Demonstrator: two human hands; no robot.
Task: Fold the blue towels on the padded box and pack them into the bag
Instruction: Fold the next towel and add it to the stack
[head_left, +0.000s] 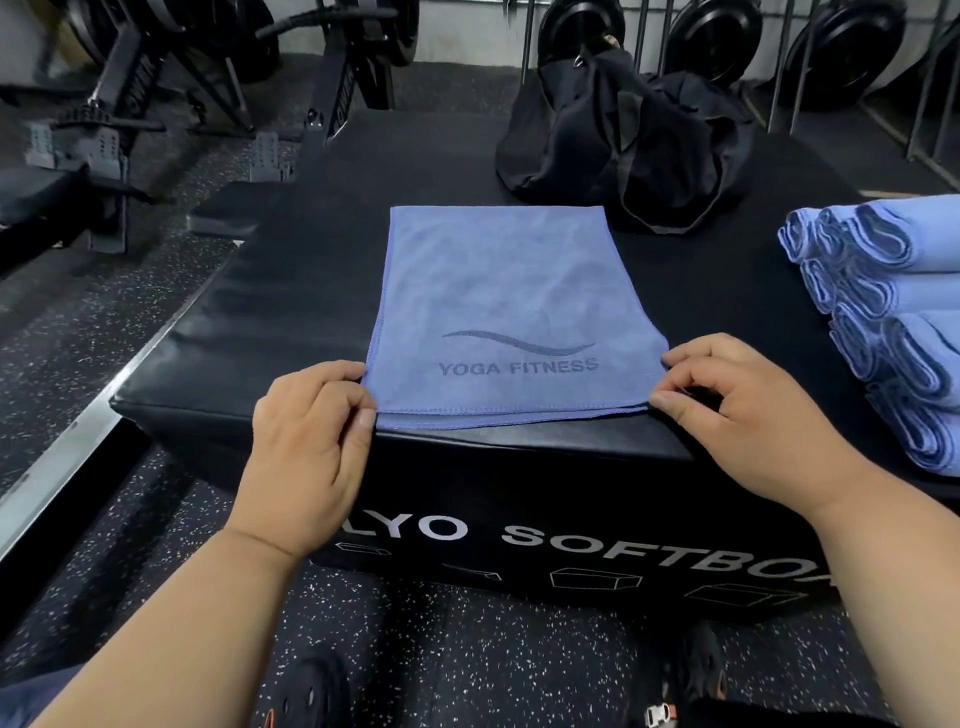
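Note:
A blue towel (498, 291) printed "YOGA FITNESS" lies flat on the black padded box (291, 291), doubled over, its near edges at the box's front rim. My left hand (311, 431) pinches the towel's near left corner. My right hand (737, 410) pinches the near right corner. A stack of folded blue towels (883, 322) sits on the box at the right edge. The black bag (623, 140) slumps at the box's far side, behind the towel, its opening crumpled.
Gym machines with pedals (171, 104) stand on the speckled rubber floor (62, 322) to the left. Black weight plates (722, 36) hang on a rack behind the bag. My shoes (696, 675) show below the box front.

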